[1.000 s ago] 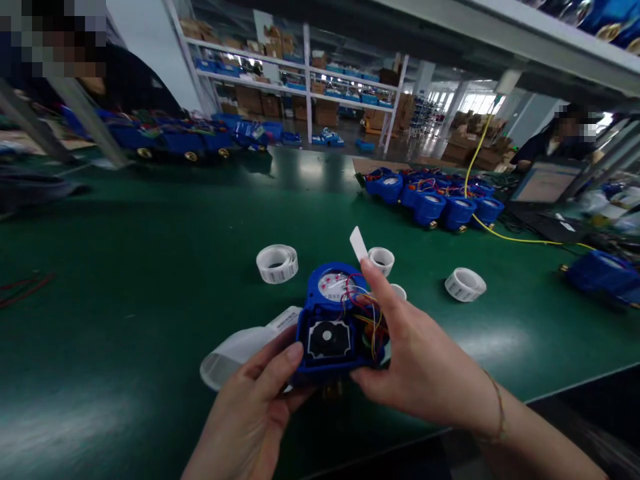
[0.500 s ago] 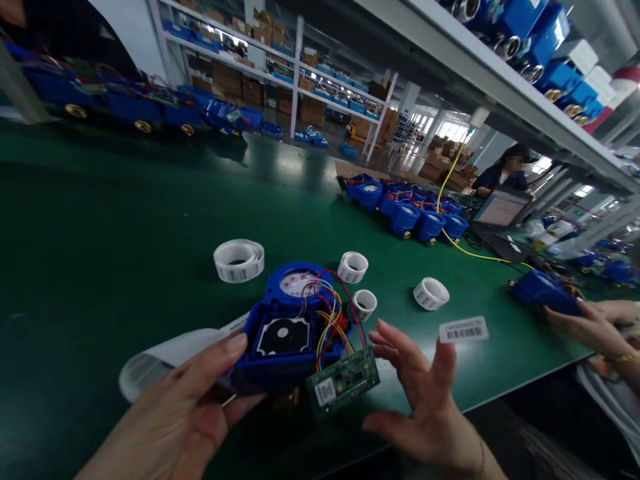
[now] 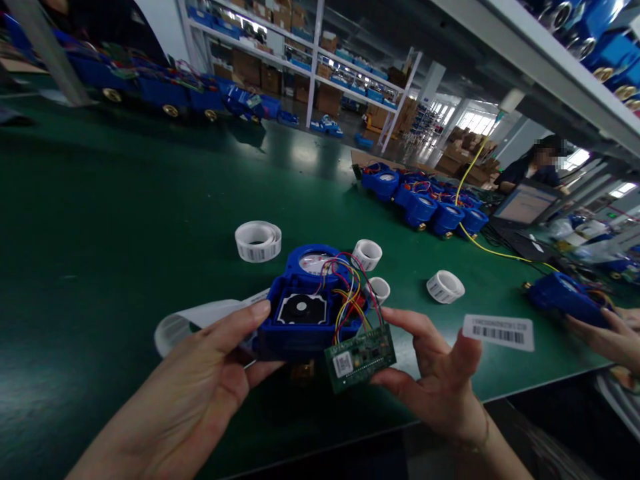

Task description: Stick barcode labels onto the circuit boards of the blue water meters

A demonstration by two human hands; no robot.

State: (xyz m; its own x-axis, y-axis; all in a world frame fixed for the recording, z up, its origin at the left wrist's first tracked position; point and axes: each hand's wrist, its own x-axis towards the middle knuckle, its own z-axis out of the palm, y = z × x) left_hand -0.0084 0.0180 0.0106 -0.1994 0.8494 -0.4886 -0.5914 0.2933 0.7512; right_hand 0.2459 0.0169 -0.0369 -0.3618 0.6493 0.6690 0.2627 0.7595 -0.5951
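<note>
Over the near part of the table (image 3: 150,187), the blue meter (image 3: 295,339) points its round dial (image 3: 316,263) away from the person. The left hand (image 3: 207,377) grips its left side. Right of the meter, a circuit board (image 3: 363,360) slants lengthwise, rising rightward; the right hand (image 3: 445,393) brackets its end, whether pinching I cannot tell, a barcode label (image 3: 500,333) on one raised finger.

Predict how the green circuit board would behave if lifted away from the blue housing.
The green circuit board would probably stay stiff, being a flat, straight-edged panel. It is likely light, being small beside the blue housing. It may be tugged back, as slim coloured wires run from it into the housing.
</note>
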